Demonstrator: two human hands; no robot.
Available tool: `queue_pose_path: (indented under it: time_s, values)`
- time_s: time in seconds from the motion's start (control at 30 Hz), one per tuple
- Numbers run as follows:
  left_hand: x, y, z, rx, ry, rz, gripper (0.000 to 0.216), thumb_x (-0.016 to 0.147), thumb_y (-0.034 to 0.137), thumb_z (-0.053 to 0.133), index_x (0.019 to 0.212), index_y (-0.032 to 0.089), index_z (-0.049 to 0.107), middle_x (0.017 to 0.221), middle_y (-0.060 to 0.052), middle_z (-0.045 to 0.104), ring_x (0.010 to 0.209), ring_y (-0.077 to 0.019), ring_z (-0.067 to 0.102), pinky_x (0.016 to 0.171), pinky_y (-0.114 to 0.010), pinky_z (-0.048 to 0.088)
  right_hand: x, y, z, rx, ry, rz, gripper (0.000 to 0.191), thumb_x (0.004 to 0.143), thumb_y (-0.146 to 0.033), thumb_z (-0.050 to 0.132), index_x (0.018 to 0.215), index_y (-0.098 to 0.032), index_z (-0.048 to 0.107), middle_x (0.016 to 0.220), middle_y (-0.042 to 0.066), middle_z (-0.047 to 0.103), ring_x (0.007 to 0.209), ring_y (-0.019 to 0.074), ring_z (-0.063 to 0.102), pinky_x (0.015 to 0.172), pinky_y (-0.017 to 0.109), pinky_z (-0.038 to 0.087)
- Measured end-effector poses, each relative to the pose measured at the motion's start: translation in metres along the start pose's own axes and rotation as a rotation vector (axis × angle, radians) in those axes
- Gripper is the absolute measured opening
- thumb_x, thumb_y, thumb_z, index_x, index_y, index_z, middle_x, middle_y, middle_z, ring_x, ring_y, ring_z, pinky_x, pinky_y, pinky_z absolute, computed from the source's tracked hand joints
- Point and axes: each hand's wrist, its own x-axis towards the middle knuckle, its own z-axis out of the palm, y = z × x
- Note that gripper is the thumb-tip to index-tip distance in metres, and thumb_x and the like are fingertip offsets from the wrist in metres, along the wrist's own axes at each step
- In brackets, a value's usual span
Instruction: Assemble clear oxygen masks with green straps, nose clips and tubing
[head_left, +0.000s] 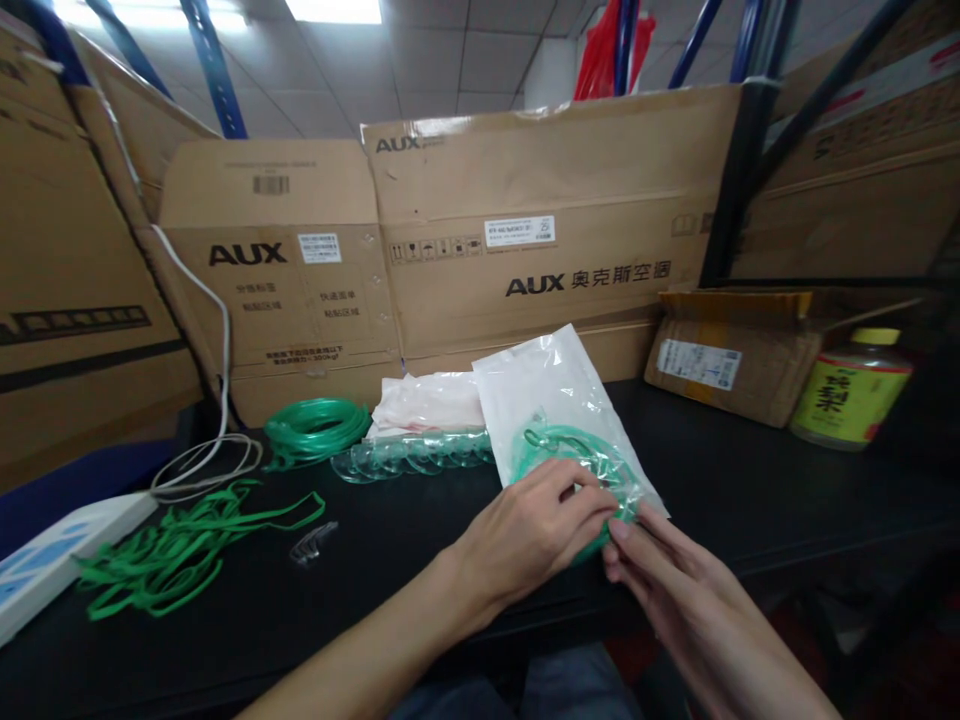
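Observation:
A white plastic bag with a clear, shiny front (536, 375) lies tilted at the table's front edge. A coil of green tubing (551, 440) shows at the bag's lower half, behind clear film; its lowest part is covered by my fingers. My left hand (529, 520) bends over the bag's lower part, fingers closed on it. From the right, my right hand (675, 565) pinches the bag's lower edge between thumb and fingers. The fingertips of both hands nearly meet there. Whether the tubing is wholly inside, I cannot tell.
Behind the bag are a stack of white bags (427, 400), a row of clear curved plastic pieces (416, 457) and another green coil (315, 428). Leftward lie green straps (180, 550), small clear pieces (311, 543) and a power strip (82, 550). A carton (735, 360) and a yellow-capped jar (851, 390) stand right.

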Motion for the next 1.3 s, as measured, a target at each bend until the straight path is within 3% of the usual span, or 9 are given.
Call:
queue_pose_path:
  time_s: [0.17,0.4,0.5,0.63,0.83,1.03,1.1,1.17,1.3]
  values:
    - [0.020,0.002,0.004,0.009,-0.067,0.060,0.026,0.105,0.023,0.044,0.110,0.011,0.066,0.106,-0.009,0.067,0.102,-0.0177,0.064,0.092,-0.028,0.055,-0.003,-0.003,0.001,0.047,0.135,0.015,0.069,0.057,-0.030,0.097,0.117,-0.021,0.063,0.091,0.004,0.075,0.069,0.0201,0.073,0.066,0.029,0.064]
    - [0.038,0.004,0.024,0.008,-0.095,0.131,0.028,0.106,0.023,0.041,0.114,0.012,0.065,0.112,-0.009,0.067,0.106,-0.0181,0.063,0.095,-0.028,0.054,-0.010,-0.035,-0.005,0.036,0.168,-0.026,0.047,0.048,-0.025,0.098,0.087,-0.025,0.071,0.082,-0.001,0.070,0.065,0.0129,0.066,0.061,0.016,0.061]
    - [0.038,0.003,0.032,-0.014,-0.091,0.115,0.028,0.106,0.026,0.041,0.113,0.012,0.065,0.112,-0.009,0.065,0.105,-0.0179,0.063,0.096,-0.028,0.054,-0.010,-0.035,-0.019,-0.023,0.147,0.024,0.048,0.048,-0.023,0.097,0.090,-0.025,0.074,0.078,0.000,0.069,0.060,0.0138,0.063,0.057,0.018,0.061]
    - [0.032,0.004,0.033,-0.001,-0.122,-0.017,0.025,0.101,0.022,0.048,0.121,0.014,0.060,0.117,-0.008,0.062,0.107,-0.0201,0.062,0.096,-0.031,0.056,-0.007,-0.028,-0.034,0.003,0.190,0.057,0.052,0.050,-0.022,0.096,0.097,-0.024,0.074,0.082,0.000,0.070,0.063,0.0140,0.064,0.052,0.017,0.059]
    - [0.021,0.002,0.026,0.068,-0.162,-0.206,0.020,0.097,0.017,0.052,0.117,0.015,0.057,0.113,-0.007,0.060,0.103,-0.0219,0.065,0.088,-0.034,0.061,-0.010,-0.030,-0.032,0.039,0.319,0.068,0.048,0.049,-0.022,0.096,0.090,-0.025,0.073,0.088,0.003,0.075,0.067,0.0168,0.070,0.057,0.018,0.063]
    - [0.021,0.005,0.025,0.074,-0.194,-0.145,0.017,0.101,0.019,0.048,0.108,0.014,0.062,0.101,-0.007,0.063,0.094,-0.0195,0.068,0.084,-0.032,0.061,-0.007,-0.032,-0.028,0.084,0.408,-0.006,0.044,0.047,-0.018,0.095,0.085,-0.024,0.075,0.093,0.005,0.077,0.079,0.0191,0.074,0.065,0.015,0.064]
    - [0.022,0.007,0.026,0.057,-0.185,-0.096,0.019,0.102,0.021,0.047,0.109,0.013,0.063,0.103,-0.008,0.064,0.097,-0.0199,0.067,0.086,-0.032,0.061,-0.007,-0.032,-0.025,0.066,0.377,-0.039,0.038,0.051,-0.016,0.094,0.083,-0.024,0.075,0.094,0.005,0.078,0.084,0.0208,0.075,0.070,0.018,0.065]
    - [0.022,0.007,0.026,0.032,-0.165,-0.062,0.022,0.103,0.022,0.046,0.110,0.012,0.064,0.104,-0.009,0.065,0.099,-0.0195,0.067,0.089,-0.031,0.060,-0.009,-0.033,-0.021,0.022,0.264,-0.058,0.031,0.057,-0.017,0.091,0.083,-0.023,0.075,0.095,0.006,0.078,0.094,0.0249,0.075,0.079,0.025,0.066]
    - [0.022,0.007,0.027,0.017,-0.129,-0.105,0.019,0.101,0.020,0.050,0.109,0.012,0.065,0.102,-0.008,0.066,0.095,-0.0186,0.066,0.087,-0.032,0.060,-0.014,-0.032,-0.018,-0.049,0.078,-0.037,0.029,0.064,-0.021,0.089,0.091,-0.018,0.077,0.099,0.012,0.078,0.101,0.0314,0.074,0.089,0.037,0.065]
